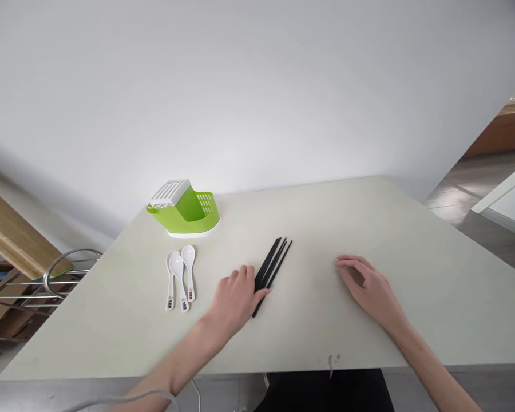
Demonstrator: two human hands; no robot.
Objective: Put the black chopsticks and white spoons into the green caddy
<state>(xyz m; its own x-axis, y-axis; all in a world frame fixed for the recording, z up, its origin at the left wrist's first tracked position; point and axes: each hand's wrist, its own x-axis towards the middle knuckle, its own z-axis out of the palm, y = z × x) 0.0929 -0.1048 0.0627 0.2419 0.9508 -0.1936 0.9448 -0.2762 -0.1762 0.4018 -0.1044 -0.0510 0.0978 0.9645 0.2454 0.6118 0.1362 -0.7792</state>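
Observation:
My left hand [236, 300] is closed at the left side of a bundle of black chopsticks [274, 260] on the table, its thumb lying across their lower part. The curled fingertips are partly hidden. Off to the right, my right hand [371, 292] rests on the tabletop with loosely bent fingers. Its thumb lies close to the index finger, with a gap inside the curve and nothing held. Left of my left hand lie three white spoons [177, 266], bowls pointing away from me. Behind them stands a green and white utensil holder [182, 212] with a slotted white top and an open basket part.
The pale table [326, 212] meets a white wall [257, 91] at its back edge. A metal wire rack [68, 274] and a wooden board [17, 229] are beyond the left edge. A grey cable [154, 392] runs by my left forearm.

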